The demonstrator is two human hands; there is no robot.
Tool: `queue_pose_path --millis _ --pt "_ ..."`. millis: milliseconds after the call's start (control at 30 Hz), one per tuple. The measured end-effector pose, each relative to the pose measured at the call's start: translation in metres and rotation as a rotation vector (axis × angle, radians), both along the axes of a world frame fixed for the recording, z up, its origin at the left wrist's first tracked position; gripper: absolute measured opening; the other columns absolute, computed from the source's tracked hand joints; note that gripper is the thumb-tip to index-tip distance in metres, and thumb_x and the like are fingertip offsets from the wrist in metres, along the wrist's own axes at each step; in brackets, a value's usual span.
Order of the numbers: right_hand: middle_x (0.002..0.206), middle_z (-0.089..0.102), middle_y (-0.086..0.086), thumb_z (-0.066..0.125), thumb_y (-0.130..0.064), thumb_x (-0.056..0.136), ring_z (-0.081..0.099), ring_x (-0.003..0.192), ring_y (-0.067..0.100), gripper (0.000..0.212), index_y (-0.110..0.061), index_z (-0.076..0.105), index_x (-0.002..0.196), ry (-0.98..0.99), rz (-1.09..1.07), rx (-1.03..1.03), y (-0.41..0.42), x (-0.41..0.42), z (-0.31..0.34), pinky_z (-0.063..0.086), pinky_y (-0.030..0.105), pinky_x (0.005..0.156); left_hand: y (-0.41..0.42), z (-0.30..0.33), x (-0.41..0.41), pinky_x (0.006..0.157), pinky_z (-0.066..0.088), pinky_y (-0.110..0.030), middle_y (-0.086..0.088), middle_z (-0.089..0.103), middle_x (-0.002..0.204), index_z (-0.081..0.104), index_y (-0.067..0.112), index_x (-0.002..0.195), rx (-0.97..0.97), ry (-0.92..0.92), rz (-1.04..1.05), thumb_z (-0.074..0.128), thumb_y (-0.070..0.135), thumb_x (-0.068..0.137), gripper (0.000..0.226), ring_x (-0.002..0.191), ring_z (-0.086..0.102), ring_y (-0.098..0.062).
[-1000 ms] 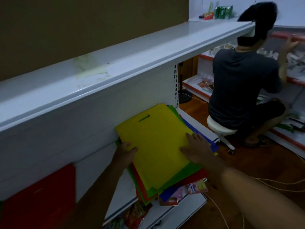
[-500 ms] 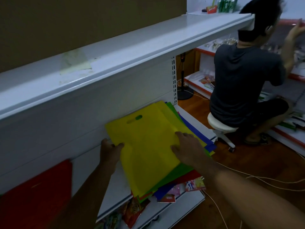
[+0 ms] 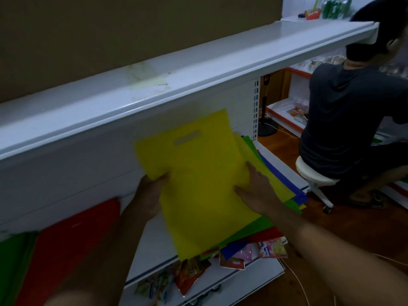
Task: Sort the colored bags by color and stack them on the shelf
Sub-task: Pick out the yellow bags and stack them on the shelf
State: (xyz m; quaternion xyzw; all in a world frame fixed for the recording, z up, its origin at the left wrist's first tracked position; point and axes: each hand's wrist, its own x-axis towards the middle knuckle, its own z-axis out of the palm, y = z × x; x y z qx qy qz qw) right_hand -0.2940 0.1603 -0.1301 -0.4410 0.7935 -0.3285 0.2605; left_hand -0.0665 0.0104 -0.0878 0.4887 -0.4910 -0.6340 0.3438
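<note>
— Two sorted piles sit at the left end of the shelf (image 3: 152,246) already, green bags (image 3: 13,261) at the far left edge and red bags (image 3: 72,235) just beside them. See them?

— I do. And the left hand (image 3: 150,195)?

— It grips the left edge of the top yellow bag (image 3: 198,180), thumb on top, fingers curled under it as far as I can tell. The bag's handle end is tilted up against the back panel, clear of the heap.

— What's underneath it?

— The mixed stack (image 3: 273,180), toward the right end of the shelf: another yellow sheet, then green, blue and red edges fanned out. The right hand (image 3: 256,191) lies flat, fingers straight, pressing on the bag's right side over the stack.

— So which step is this?

— Peeling one yellow bag off the unsorted heap, I'd say. Next it wants carrying left to bare shelf between the red pile and the stack, starting a yellow pile there.

— Anything to mind?

— The right hand should pin the lower sheets, or the second yellow may drag along. Snack packets (image 3: 260,250) poke out below the front edge, and a seated person (image 3: 348,120) works at the far right.
</note>
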Motion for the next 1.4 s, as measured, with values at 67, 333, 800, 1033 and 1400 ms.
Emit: queue_pose_path --millis 67,333,800,1033,1400 --pt "0.154 0.032 0.008 0.062 -0.037 0.092 0.046 0.129 0.031 0.088 -0.026 0.002 0.155 -0.074 0.001 -0.082 -0.006 0.015 0.011 0.047 0.043 0.095 0.000 0.011 0.018 0.089 0.050 -0.046 -0.002 0.069 0.108 0.064 0.018 0.112 -0.022 0.017 0.023 0.057 0.010 0.094 0.021 0.100 0.064 -0.026" --pt "0.154 0.030 0.002 0.057 -0.009 0.093 0.057 0.110 0.033 0.073 -0.034 0.022 0.152 -0.027 0.183 -0.195 -0.022 0.121 0.053 0.054 0.049 0.083 0.000 0.051 0.129 0.096 0.046 -0.056 -0.010 0.063 0.124 0.058 0.014 0.126 -0.139 -0.061 0.099 0.059 0.011 0.094 0.033 0.109 0.061 -0.032" --pt "0.156 0.028 0.003 0.050 -0.015 0.098 0.058 0.106 0.023 0.051 -0.018 0.038 0.147 0.040 0.312 -0.184 -0.041 0.382 0.070 0.047 0.036 0.082 0.003 0.071 0.403 0.104 0.040 -0.041 -0.009 0.028 0.155 0.006 0.018 0.154 -0.653 -0.545 0.211 0.062 -0.001 0.087 0.089 0.133 0.038 -0.027" --pt "0.149 0.040 0.010 0.055 -0.011 0.093 0.042 0.134 0.027 0.052 -0.010 0.044 0.144 0.067 0.443 -0.206 -0.056 0.481 0.082 0.038 0.034 0.103 0.026 0.076 0.517 0.083 0.047 -0.029 -0.003 0.053 0.123 0.053 0.009 0.133 -0.570 -0.672 0.390 0.066 0.003 0.086 0.049 0.108 0.055 -0.020" --pt "0.153 0.031 0.008 0.051 -0.012 0.097 0.034 0.138 0.026 0.052 -0.012 0.037 0.147 0.056 0.703 -0.163 -0.077 0.645 0.085 0.032 0.033 0.107 0.079 0.079 0.675 0.094 0.048 -0.038 -0.015 0.049 0.139 0.047 0.005 0.138 -0.365 -0.711 0.670 0.063 -0.001 0.083 0.058 0.118 0.054 -0.032"
